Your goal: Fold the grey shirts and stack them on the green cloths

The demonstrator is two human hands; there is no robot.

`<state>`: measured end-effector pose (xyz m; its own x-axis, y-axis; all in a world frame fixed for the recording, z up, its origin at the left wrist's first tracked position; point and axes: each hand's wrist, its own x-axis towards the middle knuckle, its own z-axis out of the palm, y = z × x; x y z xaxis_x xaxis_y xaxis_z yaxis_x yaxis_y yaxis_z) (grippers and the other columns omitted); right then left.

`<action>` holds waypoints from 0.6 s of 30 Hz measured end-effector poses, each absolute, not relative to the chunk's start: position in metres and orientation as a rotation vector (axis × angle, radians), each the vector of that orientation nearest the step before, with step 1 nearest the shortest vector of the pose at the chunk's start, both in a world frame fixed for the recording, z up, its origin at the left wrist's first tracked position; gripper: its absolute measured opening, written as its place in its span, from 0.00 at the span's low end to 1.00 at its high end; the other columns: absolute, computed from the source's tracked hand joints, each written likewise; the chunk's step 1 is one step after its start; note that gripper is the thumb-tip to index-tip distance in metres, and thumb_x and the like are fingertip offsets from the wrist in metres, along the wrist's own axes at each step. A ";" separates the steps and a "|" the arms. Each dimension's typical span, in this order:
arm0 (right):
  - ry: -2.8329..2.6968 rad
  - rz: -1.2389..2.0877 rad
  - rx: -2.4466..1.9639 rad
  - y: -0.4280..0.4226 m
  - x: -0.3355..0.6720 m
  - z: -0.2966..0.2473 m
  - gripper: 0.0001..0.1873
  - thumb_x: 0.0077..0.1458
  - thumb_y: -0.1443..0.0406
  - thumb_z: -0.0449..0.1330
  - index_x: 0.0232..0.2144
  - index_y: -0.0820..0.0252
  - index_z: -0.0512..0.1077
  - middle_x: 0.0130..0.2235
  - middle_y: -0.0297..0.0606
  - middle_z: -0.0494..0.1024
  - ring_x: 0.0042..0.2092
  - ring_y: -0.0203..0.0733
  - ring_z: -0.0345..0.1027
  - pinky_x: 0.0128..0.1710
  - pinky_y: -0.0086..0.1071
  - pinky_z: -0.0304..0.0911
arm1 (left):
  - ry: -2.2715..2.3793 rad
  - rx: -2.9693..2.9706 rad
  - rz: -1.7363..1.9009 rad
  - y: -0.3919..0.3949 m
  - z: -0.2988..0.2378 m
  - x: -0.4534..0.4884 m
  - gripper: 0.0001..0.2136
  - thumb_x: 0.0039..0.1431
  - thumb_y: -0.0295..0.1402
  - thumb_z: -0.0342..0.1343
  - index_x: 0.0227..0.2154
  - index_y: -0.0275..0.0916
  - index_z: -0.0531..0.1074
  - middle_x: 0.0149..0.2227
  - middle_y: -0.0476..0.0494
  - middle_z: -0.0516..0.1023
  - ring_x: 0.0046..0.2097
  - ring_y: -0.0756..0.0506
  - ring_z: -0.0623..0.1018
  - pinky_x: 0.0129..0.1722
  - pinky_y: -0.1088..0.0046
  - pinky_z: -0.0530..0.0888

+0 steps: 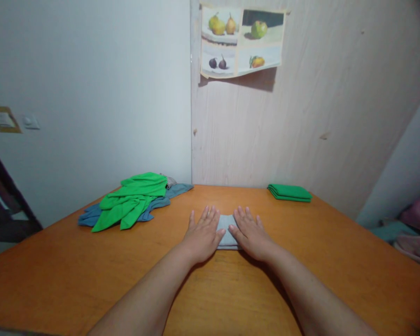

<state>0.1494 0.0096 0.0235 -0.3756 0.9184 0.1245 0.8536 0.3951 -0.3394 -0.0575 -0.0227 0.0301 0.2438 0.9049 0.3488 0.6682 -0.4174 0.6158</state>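
Observation:
A folded light grey cloth (227, 239) lies on the wooden table in front of me, its layered edge facing me. My left hand (202, 235) rests flat over its left side, fingers stretched out and pointing away. Over the right side lies my right hand (251, 234), also flat with fingers apart. Both thumbs point inward across the cloth, and a strip of it shows between them. The parts of the cloth under my palms are hidden.
At the back left of the orange-brown table (210, 298) is a loose heap of a bright green cloth (136, 198) and blue-grey cloths (91, 216). A neatly folded green cloth (290, 192) sits at the back right. Behind stands a wall with a fruit picture (241, 44).

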 end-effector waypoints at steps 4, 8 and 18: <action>-2.393 0.285 -1.567 0.006 0.149 0.023 0.44 0.64 0.40 0.34 0.71 0.63 0.43 0.73 0.43 0.36 0.72 0.54 0.21 0.68 0.58 0.22 | 1.456 2.178 0.974 -0.023 0.025 -0.060 0.27 0.63 0.46 0.54 0.63 0.43 0.64 0.69 0.38 0.54 0.72 0.38 0.47 0.64 0.53 0.21; -2.391 0.287 -1.562 0.006 0.150 0.019 0.44 0.64 0.40 0.34 0.71 0.62 0.42 0.73 0.43 0.37 0.72 0.54 0.21 0.67 0.58 0.21 | 1.471 2.125 1.015 -0.024 0.024 -0.059 0.28 0.60 0.46 0.56 0.61 0.43 0.65 0.69 0.38 0.55 0.71 0.37 0.49 0.65 0.52 0.23; -2.365 0.297 -1.578 0.004 0.148 0.020 0.45 0.64 0.41 0.36 0.71 0.64 0.42 0.72 0.44 0.37 0.72 0.55 0.22 0.67 0.59 0.21 | 1.520 2.069 1.031 -0.022 0.021 -0.057 0.28 0.58 0.47 0.57 0.59 0.39 0.67 0.69 0.32 0.55 0.71 0.36 0.48 0.67 0.55 0.27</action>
